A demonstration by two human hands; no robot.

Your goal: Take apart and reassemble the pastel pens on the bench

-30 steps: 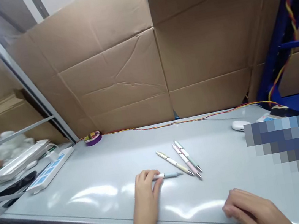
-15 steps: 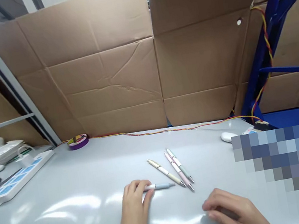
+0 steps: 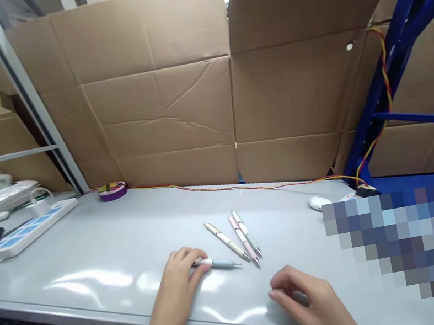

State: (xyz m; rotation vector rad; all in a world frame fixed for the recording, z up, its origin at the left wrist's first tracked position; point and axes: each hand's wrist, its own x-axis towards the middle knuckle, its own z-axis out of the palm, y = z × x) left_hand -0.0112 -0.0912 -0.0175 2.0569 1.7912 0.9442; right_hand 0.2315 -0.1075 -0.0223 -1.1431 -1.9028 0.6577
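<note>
My left hand [image 3: 179,281] rests on the grey table [image 3: 104,261], fingers curled round the end of a grey-blue pen [image 3: 220,264] that lies flat and points right. Just beyond it lie three more pens side by side: a cream one [image 3: 226,240], a pink one [image 3: 243,239] and a pale green one [image 3: 246,233], tips toward me. My right hand [image 3: 313,302] lies palm down near the front edge, fingers loosely bent and apart, holding nothing.
Cardboard sheets [image 3: 163,93] wall off the back. A red-yellow wire [image 3: 247,188] runs along their foot. A purple tape roll [image 3: 112,190] sits at back left, a white-blue power strip [image 3: 27,230] at left, a white mouse [image 3: 320,202] at right, and a blue rack frame [image 3: 399,52] behind.
The view has swung a little to the right and lower. My right hand has slid left toward the pens. My left hand keeps its hold on the grey-blue pen.
</note>
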